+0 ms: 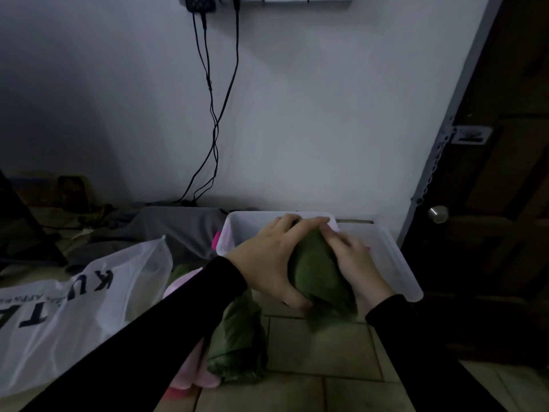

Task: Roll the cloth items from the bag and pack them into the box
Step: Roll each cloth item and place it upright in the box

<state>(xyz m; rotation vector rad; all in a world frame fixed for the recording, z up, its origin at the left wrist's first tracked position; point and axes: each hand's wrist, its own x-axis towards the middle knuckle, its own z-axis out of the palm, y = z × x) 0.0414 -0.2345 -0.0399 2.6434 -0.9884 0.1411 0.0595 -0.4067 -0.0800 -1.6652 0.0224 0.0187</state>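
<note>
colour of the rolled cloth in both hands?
Dark green rolled cloth, head view.

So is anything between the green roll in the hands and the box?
Nothing visible. Both hands hold the green roll at the box's near rim, and the part of the box interior that shows is bare.

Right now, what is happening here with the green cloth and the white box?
A person in black sleeves holds a rolled green cloth with both hands, the left hand and the right hand, above the near edge of the white plastic box. It is not yet set down inside. On the tiled floor beside the box lie another rolled green cloth, a pink cloth and the translucent bag.
</note>
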